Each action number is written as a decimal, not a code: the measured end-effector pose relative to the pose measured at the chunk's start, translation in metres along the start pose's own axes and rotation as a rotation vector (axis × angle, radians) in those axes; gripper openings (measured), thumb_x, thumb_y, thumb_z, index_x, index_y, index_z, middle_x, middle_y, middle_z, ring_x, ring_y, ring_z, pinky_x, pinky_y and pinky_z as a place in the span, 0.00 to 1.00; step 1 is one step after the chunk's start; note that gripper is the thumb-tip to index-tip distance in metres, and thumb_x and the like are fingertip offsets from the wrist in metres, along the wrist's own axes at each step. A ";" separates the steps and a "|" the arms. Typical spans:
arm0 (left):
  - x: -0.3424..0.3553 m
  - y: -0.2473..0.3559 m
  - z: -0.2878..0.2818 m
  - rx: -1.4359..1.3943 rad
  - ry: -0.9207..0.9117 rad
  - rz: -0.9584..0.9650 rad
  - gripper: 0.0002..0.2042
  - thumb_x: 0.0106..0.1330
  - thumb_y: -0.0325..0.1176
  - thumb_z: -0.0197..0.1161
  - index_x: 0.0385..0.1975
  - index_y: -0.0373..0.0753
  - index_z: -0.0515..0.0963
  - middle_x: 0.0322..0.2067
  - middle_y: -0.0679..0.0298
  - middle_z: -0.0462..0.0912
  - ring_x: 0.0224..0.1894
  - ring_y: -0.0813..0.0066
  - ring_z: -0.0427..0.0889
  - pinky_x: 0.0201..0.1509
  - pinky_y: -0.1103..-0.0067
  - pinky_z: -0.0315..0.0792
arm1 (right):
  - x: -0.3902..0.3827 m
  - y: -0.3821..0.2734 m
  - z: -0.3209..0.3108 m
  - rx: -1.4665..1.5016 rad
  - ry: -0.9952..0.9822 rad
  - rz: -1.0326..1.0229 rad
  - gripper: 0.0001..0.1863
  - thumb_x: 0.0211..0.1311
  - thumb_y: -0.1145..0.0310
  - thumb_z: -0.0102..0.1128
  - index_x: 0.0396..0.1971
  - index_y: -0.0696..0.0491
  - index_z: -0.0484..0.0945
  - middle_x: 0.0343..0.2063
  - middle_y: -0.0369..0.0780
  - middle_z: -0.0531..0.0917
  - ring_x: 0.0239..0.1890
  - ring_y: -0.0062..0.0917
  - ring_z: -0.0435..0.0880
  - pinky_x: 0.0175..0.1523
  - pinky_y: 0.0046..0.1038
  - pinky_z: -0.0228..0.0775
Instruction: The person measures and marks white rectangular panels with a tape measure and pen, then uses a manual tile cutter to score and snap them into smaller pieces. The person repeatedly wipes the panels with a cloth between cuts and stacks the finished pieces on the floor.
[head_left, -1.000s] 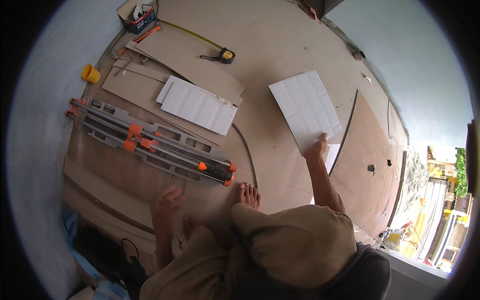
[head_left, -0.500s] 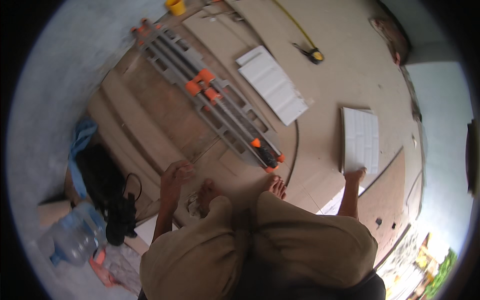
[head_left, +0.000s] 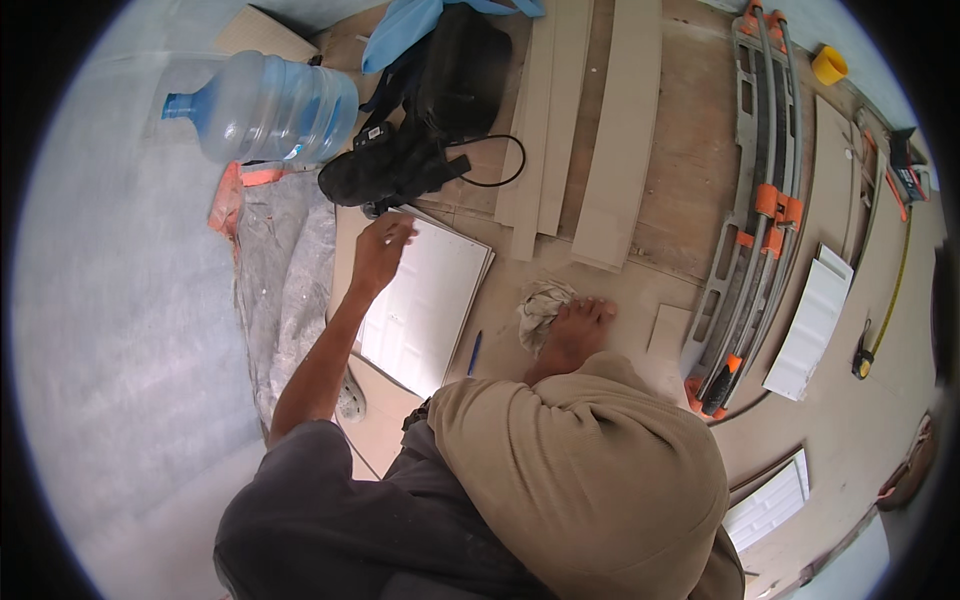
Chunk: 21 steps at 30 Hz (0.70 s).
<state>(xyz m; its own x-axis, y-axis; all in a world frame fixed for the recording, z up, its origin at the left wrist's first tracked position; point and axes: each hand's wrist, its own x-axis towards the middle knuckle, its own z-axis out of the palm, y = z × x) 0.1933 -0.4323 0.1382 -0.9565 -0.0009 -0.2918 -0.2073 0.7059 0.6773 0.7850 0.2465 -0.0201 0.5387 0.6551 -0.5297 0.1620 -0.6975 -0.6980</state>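
Note:
My left hand (head_left: 385,245) is over the upper left part of a stack of white tiles (head_left: 425,305), beside a black bag (head_left: 465,70) and its straps. Its fingers are loosely curled and apart, with nothing visible in them; whether they touch the tile is unclear. A blue pen (head_left: 475,352) lies right of the stack. My bare foot (head_left: 572,335) rests by a crumpled cloth (head_left: 540,305). My right hand is out of view. Other white tiles lie at the right (head_left: 800,330) and lower right (head_left: 770,505).
A large water bottle (head_left: 260,105) and grey sheeting (head_left: 285,250) lie along the left wall. Tan strips (head_left: 620,140), an orange-and-grey tile cutter (head_left: 740,250), a yellow cup (head_left: 828,65) and a tape measure (head_left: 862,360) lie on the floor (head_left: 850,450).
My view has turned leftward. My left hand has moved up over the white tile stack. My right hand, earlier on a white tile, has left view; that tile now appears at lower right.

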 end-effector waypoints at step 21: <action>-0.109 -0.017 0.144 0.499 -0.418 0.561 0.27 0.65 0.42 0.69 0.63 0.43 0.72 0.60 0.51 0.73 0.64 0.49 0.72 0.68 0.60 0.68 | 0.005 -0.097 -0.005 -0.739 0.483 -0.844 0.26 0.71 0.52 0.54 0.63 0.49 0.77 0.59 0.45 0.80 0.66 0.41 0.74 0.71 0.47 0.68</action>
<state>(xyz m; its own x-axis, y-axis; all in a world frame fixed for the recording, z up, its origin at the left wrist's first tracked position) 0.3302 -0.3427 0.0612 -0.7162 0.6331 -0.2936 0.4818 0.7530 0.4482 0.7762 0.3161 0.0467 0.2632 0.9168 0.3004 0.9557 -0.2054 -0.2106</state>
